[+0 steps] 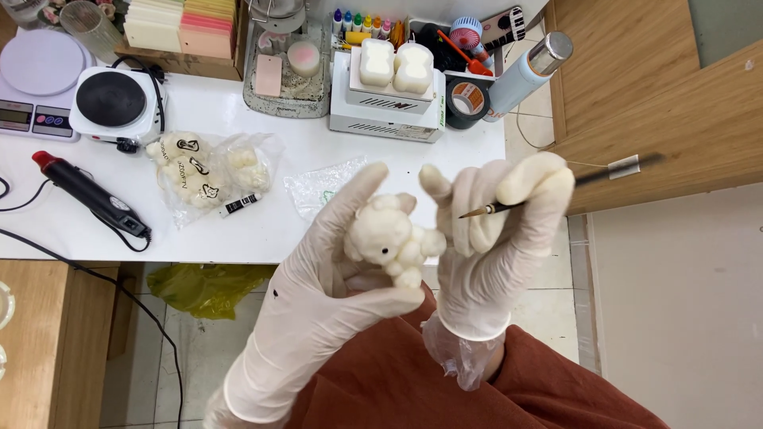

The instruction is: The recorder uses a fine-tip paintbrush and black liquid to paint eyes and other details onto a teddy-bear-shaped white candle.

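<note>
My left hand (pixel 326 278), in a white glove, holds a small cream bear-shaped figure (pixel 389 238) with a black dot for an eye. My right hand (pixel 493 238), also gloved, grips a thin paintbrush (pixel 548 191) whose dark tip points left, a short way from the figure's head. Both hands hover above my lap, just in front of the white table's edge (pixel 238 246).
On the table lie a clear bag of cream figures (pixel 203 171), a small dark tube (pixel 240 204), an empty plastic bag (pixel 322 187), a heat tool (pixel 91 195), a hot plate (pixel 111 99), a scale (pixel 36 79), a white box with two moulded pieces (pixel 393 67), a tape roll (pixel 467 99) and several paint bottles (pixel 362 20).
</note>
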